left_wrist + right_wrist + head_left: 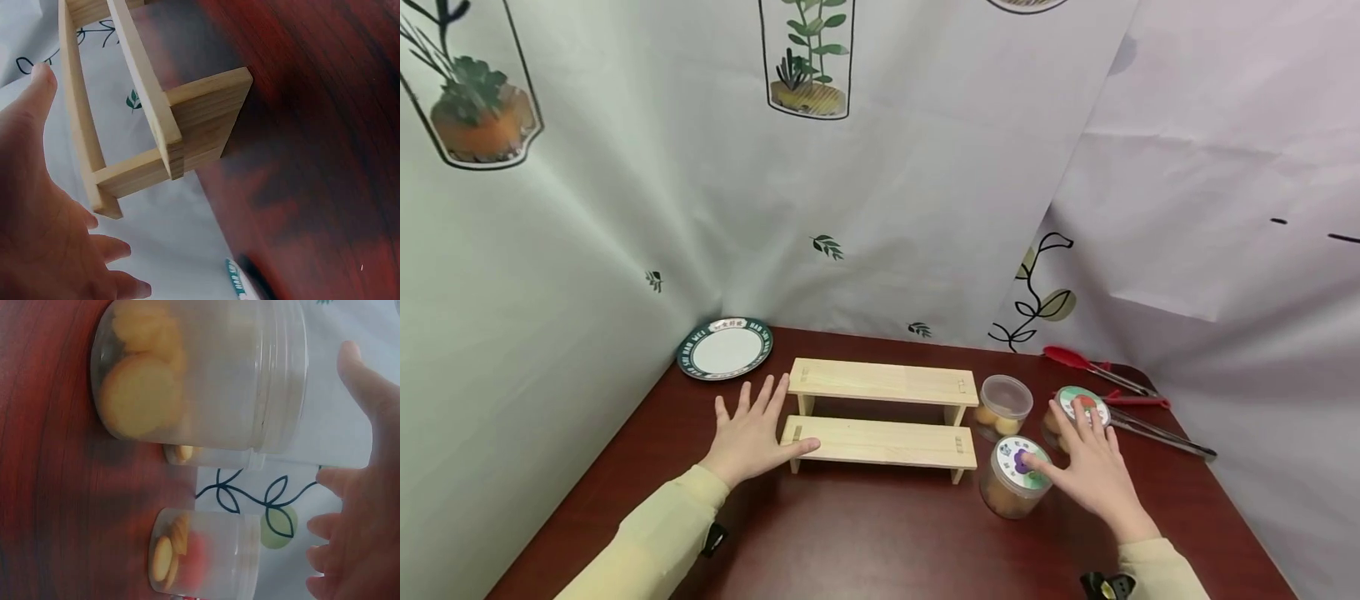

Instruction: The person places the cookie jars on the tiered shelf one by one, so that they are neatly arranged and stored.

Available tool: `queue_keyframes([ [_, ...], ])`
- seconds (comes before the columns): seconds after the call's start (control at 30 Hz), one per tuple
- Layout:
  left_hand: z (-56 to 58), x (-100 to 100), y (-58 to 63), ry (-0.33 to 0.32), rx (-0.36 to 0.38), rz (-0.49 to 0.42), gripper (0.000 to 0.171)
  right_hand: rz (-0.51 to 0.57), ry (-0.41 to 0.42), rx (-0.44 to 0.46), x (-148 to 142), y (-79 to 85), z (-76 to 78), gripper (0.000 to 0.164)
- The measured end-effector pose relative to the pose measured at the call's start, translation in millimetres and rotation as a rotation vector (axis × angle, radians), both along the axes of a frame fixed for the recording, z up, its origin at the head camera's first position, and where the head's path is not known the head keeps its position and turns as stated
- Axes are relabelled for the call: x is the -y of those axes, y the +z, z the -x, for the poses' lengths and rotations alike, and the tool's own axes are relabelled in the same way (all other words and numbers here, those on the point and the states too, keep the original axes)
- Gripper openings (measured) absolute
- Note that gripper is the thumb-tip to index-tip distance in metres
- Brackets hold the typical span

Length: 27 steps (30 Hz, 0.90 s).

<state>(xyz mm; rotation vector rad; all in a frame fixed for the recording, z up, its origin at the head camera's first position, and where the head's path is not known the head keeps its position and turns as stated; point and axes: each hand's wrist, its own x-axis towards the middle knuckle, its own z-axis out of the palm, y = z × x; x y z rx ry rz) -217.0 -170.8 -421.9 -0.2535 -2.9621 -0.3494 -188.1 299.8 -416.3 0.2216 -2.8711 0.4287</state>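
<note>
My left hand [751, 442] is spread over the left end of a two-step wooden stand [880, 440], fingers straight and holding nothing. In the left wrist view the stand [147, 94] shows its side panel, with the thumb beside it. My right hand [1096, 468] hovers with spread fingers over the clear jars at the right. Its thumb overlaps the front jar [1011, 492], which has a purple-marked lid; its fingertips overlap a jar with a green and red lid [1081, 402]. Round cookies [140, 394] lie inside the front jar in the right wrist view.
Behind these stands a third jar [1006, 398] with a plain translucent top and cookies inside. Red-handled tongs [1157, 429] and a red-headed utensil [1067, 358] lie at the right. A green-rimmed plate [725, 348] sits at the back left. Patterned cloth [910, 233] hangs behind the table.
</note>
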Motion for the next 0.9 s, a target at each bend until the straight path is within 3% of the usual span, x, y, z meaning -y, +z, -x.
queue_keyframes([
  [0.33, 9.5, 2, -11.1, 0.014, 0.077, -0.061, 0.118, 0.130, 0.029, 0.083, -3, -2.2, 13.0, 0.095],
  [0.7, 17.1, 1, -18.2, -0.005, 0.200, -0.120, 0.093, 0.261, 0.040, 0.180, -7, -5.7, 21.1, 0.091],
  [0.9, 24.7, 1, -15.7, -0.021, 0.221, -0.162, 0.077, 0.256, 0.074, 0.142, -10, -8.1, 28.8, 0.089],
])
